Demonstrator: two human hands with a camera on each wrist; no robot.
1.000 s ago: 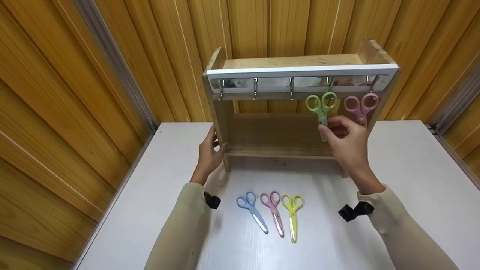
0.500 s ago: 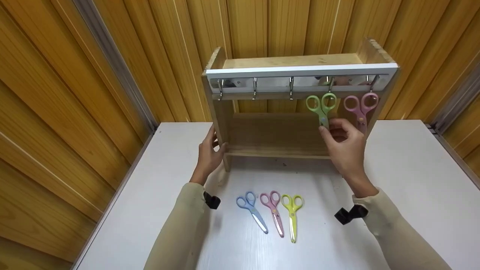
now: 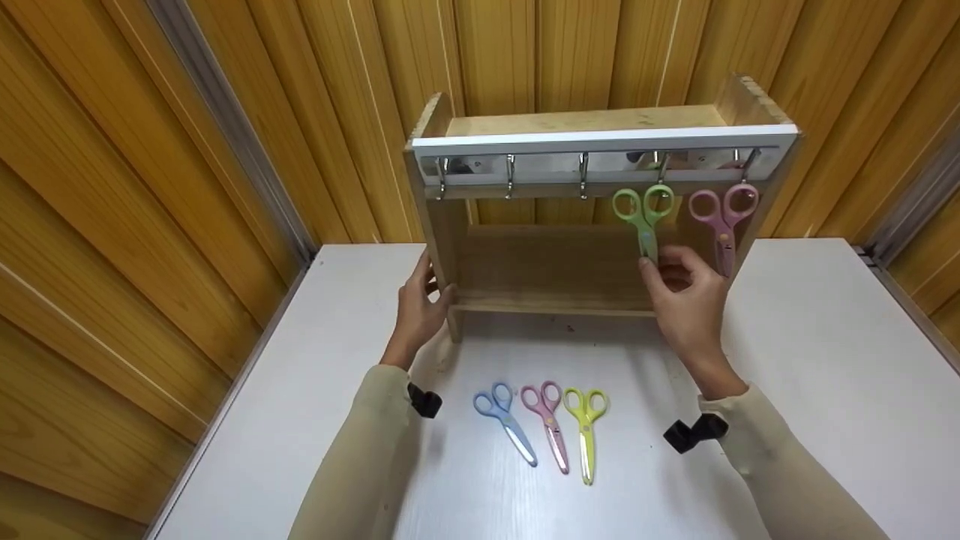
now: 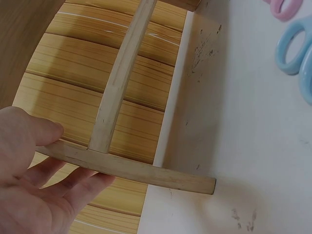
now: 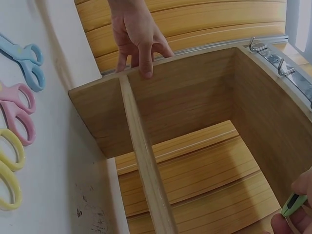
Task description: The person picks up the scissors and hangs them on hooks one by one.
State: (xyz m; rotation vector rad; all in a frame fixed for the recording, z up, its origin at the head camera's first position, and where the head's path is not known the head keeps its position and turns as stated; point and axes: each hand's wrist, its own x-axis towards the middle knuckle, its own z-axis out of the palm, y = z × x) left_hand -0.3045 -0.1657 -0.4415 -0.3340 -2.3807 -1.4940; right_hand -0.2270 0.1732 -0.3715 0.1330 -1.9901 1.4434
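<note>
Currently, a person's right hand pinches the lower end of a pair of green scissors between thumb and fingers, at the front of a wooden rack on a white table. The scissors stand handles up, their right loop at the fourth hook from the left; whether that hook bears their weight cannot be told. At left, the left hand grips the rack's side panel, thumb on the inner face and fingers on the outer. Just right of the green pair, hanging pink scissors dangle ungripped from the rightmost hook. Three bare hooks line the left and middle of the rail. Nearer on the table, blue scissors, a second pink pair and yellow scissors lie side by side, handles toward the rack, untouched. By this count, one pair appears fully hung, the green seems all but in place, and three are left, matching the three unused hooks.
</note>
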